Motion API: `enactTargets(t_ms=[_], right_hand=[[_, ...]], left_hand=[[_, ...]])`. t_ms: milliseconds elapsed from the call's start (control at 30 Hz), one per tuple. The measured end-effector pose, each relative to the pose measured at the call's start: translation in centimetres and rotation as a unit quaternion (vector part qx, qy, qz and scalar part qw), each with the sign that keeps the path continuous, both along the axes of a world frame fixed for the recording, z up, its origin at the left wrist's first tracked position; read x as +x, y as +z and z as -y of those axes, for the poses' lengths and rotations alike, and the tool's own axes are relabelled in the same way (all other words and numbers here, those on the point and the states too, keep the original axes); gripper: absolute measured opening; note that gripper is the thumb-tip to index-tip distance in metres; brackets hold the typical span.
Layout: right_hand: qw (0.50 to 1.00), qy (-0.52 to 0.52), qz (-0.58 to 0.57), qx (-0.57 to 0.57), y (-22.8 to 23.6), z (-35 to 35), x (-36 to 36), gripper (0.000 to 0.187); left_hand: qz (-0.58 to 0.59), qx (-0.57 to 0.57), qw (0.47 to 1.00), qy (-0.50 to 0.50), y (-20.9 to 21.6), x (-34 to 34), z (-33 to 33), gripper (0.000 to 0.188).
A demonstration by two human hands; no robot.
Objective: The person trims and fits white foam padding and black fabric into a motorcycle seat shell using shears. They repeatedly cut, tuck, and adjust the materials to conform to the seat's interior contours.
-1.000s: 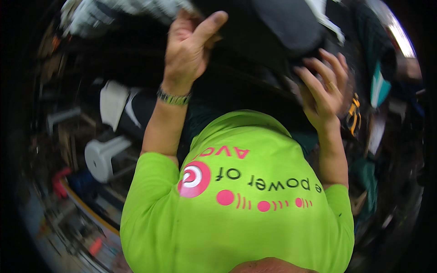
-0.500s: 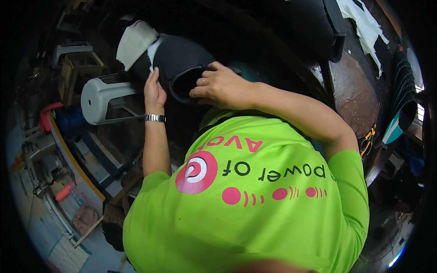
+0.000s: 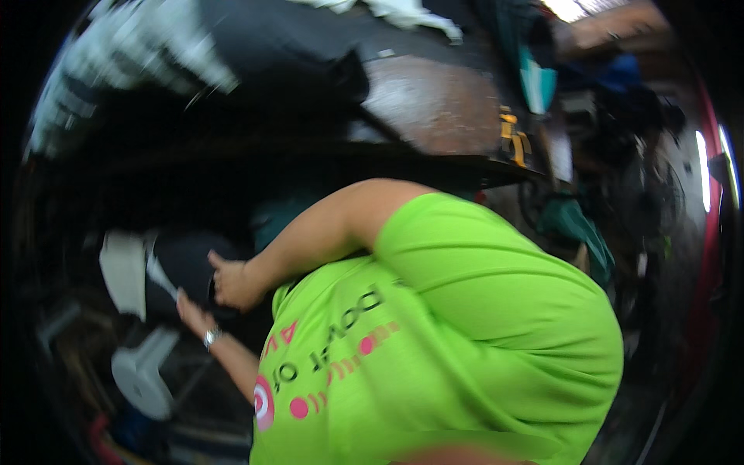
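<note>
A black curved piece (image 3: 186,260) with a wide opening lies low in front of me, toward the left, in dim light. An off-white panel (image 3: 124,271) is at its far left, and a thin white strip (image 3: 161,273) runs between the two. My left hand (image 3: 195,314), with a metal watch at the wrist, grips the near edge of the piece by the strip's lower end. My right hand (image 3: 239,283) reaches across my body and is closed at the rim of the opening. Motion smears the fingers of both hands.
A pale stool (image 3: 143,376) lies tipped left of my left wrist. Ahead is a worktable (image 3: 434,101) bearing black sheet material (image 3: 279,46), white scraps (image 3: 415,15) and yellow-handled scissors (image 3: 510,138) near its edge. Pale stacked pieces (image 3: 147,46) sit at far left.
My view has swung to the right, so the hands and the piece appear further left and lower. More of the worktable shows. Both hands remain at the black piece.
</note>
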State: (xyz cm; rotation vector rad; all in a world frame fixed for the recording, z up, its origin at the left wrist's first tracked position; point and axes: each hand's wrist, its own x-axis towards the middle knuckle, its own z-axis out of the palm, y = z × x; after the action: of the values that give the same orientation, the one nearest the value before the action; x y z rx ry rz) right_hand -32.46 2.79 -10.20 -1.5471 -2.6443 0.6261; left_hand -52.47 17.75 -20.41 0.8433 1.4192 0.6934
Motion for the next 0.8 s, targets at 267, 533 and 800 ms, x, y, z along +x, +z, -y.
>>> enactTargets(t_ms=[267,533,800], right_hand=[[0.99,-0.081,-0.112,0.004,1.4,-1.5,2.4,0.049],[0.616,-0.312,-0.718,-0.08,15.6,11.1,13.7,0.027],[0.475,-0.481,-0.655,0.338,25.2,43.7,19.6,0.056]], left_hand=[[-0.04,0.174,0.983,0.031,6.8,-1.1,-0.8,0.044],[0.194,0.631,0.75,-0.035,29.9,7.9,3.8,0.035],[0.385,0.639,0.601,-0.287,32.7,30.8,17.2,0.036]])
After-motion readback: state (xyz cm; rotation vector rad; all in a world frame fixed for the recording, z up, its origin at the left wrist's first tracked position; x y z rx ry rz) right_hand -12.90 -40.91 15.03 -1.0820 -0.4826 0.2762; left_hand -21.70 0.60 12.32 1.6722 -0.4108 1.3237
